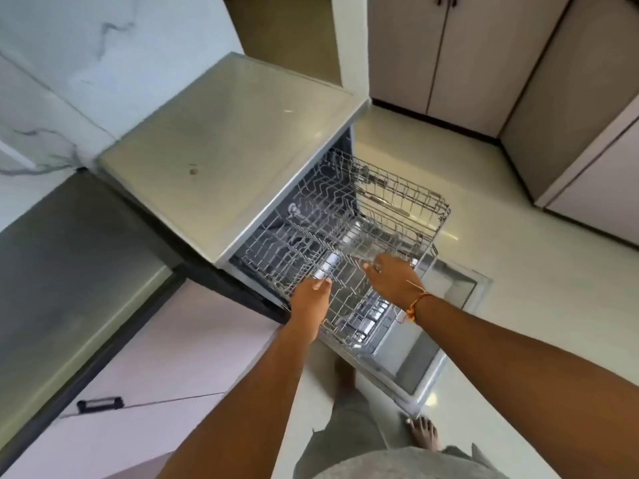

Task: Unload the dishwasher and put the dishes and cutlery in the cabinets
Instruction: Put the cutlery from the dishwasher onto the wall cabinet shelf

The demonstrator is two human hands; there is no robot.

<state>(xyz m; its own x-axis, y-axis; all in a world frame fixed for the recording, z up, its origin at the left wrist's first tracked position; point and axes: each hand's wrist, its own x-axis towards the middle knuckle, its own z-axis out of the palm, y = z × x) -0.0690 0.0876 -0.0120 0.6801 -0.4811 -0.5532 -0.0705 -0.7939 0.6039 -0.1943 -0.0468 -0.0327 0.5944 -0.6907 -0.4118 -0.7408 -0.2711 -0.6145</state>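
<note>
The dishwasher (221,257) stands open under the counter, with its wire upper rack (408,198) pulled out over the lowered door (428,357). A steel tumbler (330,262) lies on its side in the rack's near left part. My left hand (309,302) grips the tumbler's near end with thumb and fingers. My right hand (392,276) reaches into the rack's near middle, back of the hand up and fingers curled down. A blurred shiny or clear vessel (373,236) lies just beyond it; whether the hand holds it is hidden. The lower rack (366,319) shows through the wires.
A grey countertop (224,150) covers the dishwasher. A dark counter (69,257) and pale drawers with a black handle (100,404) are at left. Tall beige cabinets (460,57) stand at the back and right. My bare foot (425,433) is on the pale floor beside the door.
</note>
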